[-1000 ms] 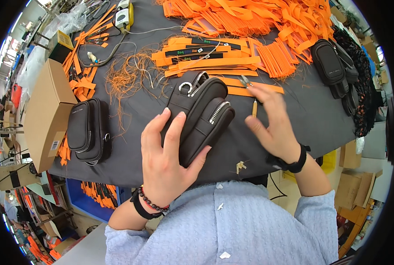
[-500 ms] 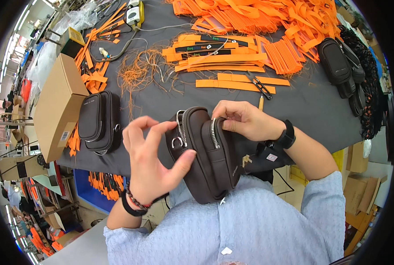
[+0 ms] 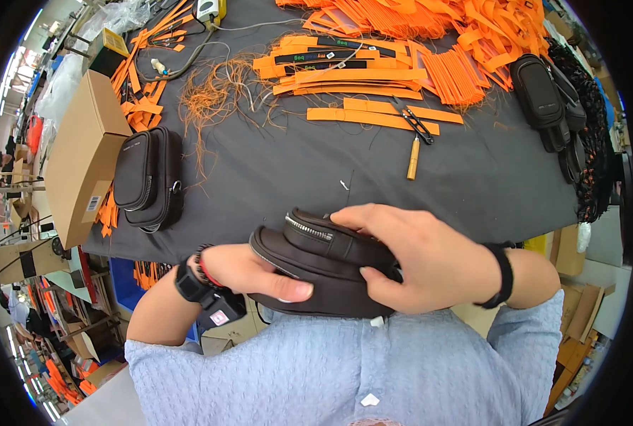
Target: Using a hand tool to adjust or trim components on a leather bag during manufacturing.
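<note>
A dark leather pouch bag with silver zippers lies on its side in my hands at the front edge of the table. My left hand is closed round its left end, thumb on the front, the other fingers hidden behind it. My right hand grips the right part, index finger along the top and thumb against the front. Beyond them, black thread snips and a wooden-handled tool lie beside loose orange strips.
The dark cloth table holds another pouch, a cardboard box, tangled orange threads, piled orange straps, and more pouches at the right. A blue crate sits below at left.
The bag has been turned from upright to lying sideways, lower and nearer my body. My right hand came from beside the snips onto the bag; both hands now wrap its ends.
</note>
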A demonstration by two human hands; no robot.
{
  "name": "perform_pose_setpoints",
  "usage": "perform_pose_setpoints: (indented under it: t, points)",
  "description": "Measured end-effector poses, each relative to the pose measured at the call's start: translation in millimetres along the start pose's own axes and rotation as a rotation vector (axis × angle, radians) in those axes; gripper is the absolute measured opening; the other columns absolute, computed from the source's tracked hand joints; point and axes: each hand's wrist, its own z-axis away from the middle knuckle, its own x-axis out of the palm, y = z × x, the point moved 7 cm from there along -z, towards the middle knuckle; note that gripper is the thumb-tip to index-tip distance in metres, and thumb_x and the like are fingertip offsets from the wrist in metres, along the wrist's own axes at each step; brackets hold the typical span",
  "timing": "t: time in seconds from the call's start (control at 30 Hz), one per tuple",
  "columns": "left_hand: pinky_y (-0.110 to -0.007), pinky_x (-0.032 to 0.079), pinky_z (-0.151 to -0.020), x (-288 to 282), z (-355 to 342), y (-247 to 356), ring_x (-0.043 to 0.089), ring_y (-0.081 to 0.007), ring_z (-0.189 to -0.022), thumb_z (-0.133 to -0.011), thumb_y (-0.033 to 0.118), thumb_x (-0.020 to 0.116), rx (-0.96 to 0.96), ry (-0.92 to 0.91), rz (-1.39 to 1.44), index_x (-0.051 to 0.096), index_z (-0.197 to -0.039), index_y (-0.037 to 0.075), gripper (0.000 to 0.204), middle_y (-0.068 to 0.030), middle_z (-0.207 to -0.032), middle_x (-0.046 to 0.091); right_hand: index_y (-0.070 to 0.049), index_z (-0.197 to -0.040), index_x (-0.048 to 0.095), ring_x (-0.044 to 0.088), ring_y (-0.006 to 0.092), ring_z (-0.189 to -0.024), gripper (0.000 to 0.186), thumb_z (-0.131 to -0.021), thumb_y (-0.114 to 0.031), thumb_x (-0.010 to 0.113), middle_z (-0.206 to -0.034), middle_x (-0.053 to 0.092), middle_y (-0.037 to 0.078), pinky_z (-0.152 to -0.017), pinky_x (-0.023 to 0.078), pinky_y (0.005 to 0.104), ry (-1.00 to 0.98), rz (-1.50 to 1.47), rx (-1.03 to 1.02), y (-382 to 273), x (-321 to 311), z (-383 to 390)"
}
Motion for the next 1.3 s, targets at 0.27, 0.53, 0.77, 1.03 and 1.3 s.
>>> perform_pose_setpoints:
  t: [0.27,0.53,0.77,1.03,1.3]
  points:
    - [-0.034,0.044,-0.101,23.8,-20.6,-14.2,0.054,-0.0182,-0.120,-0.093,0.013,0.066,0.272,0.025,-0.116,0.048,-0.139,0.001,0.052,-0.0098,-0.132,0.058,0.003,-0.099,0.057,0.065,0.0357,-0.066,0.028,-0.075,-0.009,0.068,-0.080,0.063,0.017,-0.058,0.054,0.0424,-0.068,0.232,0.045,4.4,0.9,-1.5]
    - [-0.032,0.049,-0.086,24.4,-15.2,-12.5,0.058,-0.0143,-0.098,-0.088,0.009,0.068,0.203,0.009,-0.261,0.055,-0.127,0.002,0.042,-0.0056,-0.111,0.062,0.000,-0.079,0.051,0.062,0.0346,-0.054,0.023,-0.077,-0.017,0.067,-0.064,0.061,0.013,-0.052,0.053,0.0424,-0.188,0.371,0.081,-0.3,13.1,-17.6]
    - [-0.031,0.050,-0.084,15.6,-18.8,-4.9,0.058,-0.0130,-0.096,-0.088,0.007,0.067,0.293,0.056,-0.257,0.053,-0.128,0.001,0.044,-0.0047,-0.107,0.062,-0.002,-0.088,0.061,0.064,0.0301,-0.057,0.026,-0.078,-0.020,0.076,-0.067,0.064,0.012,-0.050,0.051,0.0386,-0.169,0.382,0.077,6.9,7.9,-21.4]
    - [-0.038,0.035,-0.112,7.1,-8.8,16.2,0.048,-0.0238,-0.131,-0.091,0.014,0.069,0.393,0.108,-0.296,0.047,-0.140,-0.005,0.057,-0.0146,-0.144,0.052,-0.007,-0.097,0.068,0.067,0.0325,-0.071,0.018,-0.083,-0.015,0.073,-0.077,0.068,0.012,-0.063,0.053,0.0407,0.198,0.361,0.296,67.2,-87.9,11.7]
    - [-0.035,0.035,-0.111,0.2,-6.5,10.5,0.047,-0.0220,-0.131,-0.090,0.011,0.069,0.331,0.162,-0.128,0.048,-0.139,-0.007,0.056,-0.0150,-0.144,0.051,-0.008,-0.105,0.066,0.061,0.0212,-0.094,0.025,-0.080,-0.008,0.062,-0.112,0.060,0.004,-0.077,0.052,0.0324,-0.163,0.985,-0.233,121.8,-54.9,12.6]
